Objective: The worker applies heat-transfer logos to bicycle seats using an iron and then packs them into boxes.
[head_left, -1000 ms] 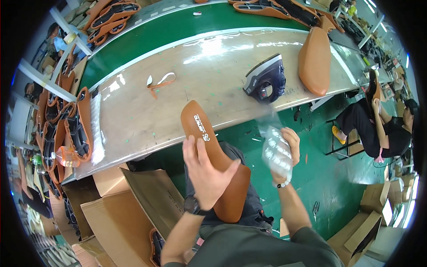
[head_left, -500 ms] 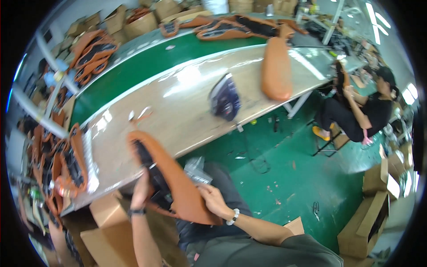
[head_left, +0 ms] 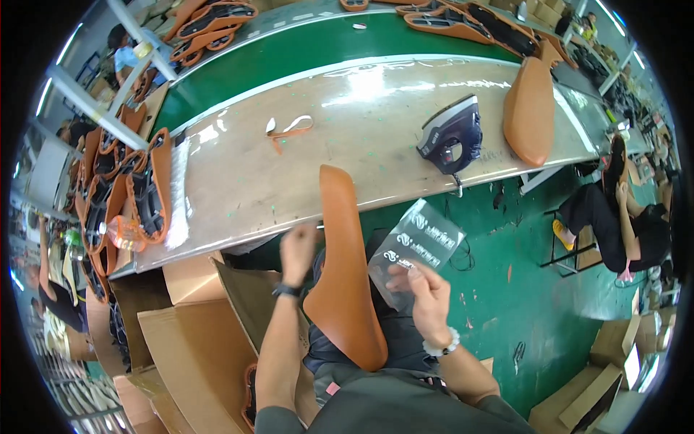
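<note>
A long orange-brown padded seat (head_left: 340, 267), smooth side up, lies across my lap with its narrow end on the table edge side. My right hand (head_left: 428, 300) pinches a clear plastic bag (head_left: 416, 246) with white print, held to the right of the seat. Just left of the seat, my left hand (head_left: 298, 253) is curled and slightly blurred. A short, thin, pale thing shows between its fingertips and the seat, too small to make out.
On the table (head_left: 253, 181) are an iron (head_left: 452, 134), another brown seat (head_left: 530, 112) and a small strap (head_left: 293, 130). More seats (head_left: 150, 195) and an orange bottle (head_left: 124, 233) sit at left. Open cardboard boxes (head_left: 195, 347) stand below. A seated co-worker (head_left: 614, 224) is at right.
The seat has turned from showing its dark underside to smooth side up and more upright in view. My left hand has let go of it. My right hand has lifted the plastic bag off my lap.
</note>
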Motion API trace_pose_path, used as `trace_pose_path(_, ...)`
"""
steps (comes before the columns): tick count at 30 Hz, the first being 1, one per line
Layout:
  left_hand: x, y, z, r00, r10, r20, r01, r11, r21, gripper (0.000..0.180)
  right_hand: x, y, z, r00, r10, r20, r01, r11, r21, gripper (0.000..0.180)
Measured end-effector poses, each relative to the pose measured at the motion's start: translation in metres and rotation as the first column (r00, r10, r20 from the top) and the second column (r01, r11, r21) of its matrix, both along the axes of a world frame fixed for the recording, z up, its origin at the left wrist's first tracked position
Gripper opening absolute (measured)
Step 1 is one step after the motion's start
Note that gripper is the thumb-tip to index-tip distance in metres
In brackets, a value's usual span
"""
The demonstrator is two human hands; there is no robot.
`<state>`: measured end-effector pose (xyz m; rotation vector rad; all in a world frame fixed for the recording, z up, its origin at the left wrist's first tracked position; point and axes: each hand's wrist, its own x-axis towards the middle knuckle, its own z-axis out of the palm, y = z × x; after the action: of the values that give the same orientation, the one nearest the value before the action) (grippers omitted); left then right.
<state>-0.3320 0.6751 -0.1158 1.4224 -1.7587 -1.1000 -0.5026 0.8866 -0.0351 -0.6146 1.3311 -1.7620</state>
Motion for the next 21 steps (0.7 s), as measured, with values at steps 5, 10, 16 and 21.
trace_pose_path(5,0.006,0.06,0.122,0.871,-0.445,-0.208,0.375,0.876,-0.304,0.068,-0.009,-0.028,0.042,0.941,0.241,0.238,-0.215,0.968,-0.13,0.029)
trace_pose_path(10,0.017,0.048,0.171,0.717,-0.619,-0.32,0.693,0.584,0.422,0.068,-0.023,-0.058,0.034,0.913,0.359,0.193,-0.342,0.933,-0.113,0.018)
trace_pose_path(16,0.043,-0.016,0.184,0.803,-0.382,0.458,0.452,0.891,-0.05,0.059,-0.003,-0.088,-0.001,0.952,0.176,0.25,-0.179,0.984,-0.008,0.01)
trace_pose_path(21,0.013,-0.012,0.145,0.766,-0.282,0.578,0.624,0.546,-0.56,0.069,0.01,-0.118,-0.004,0.942,0.115,0.315,-0.107,0.993,-0.045,0.016)
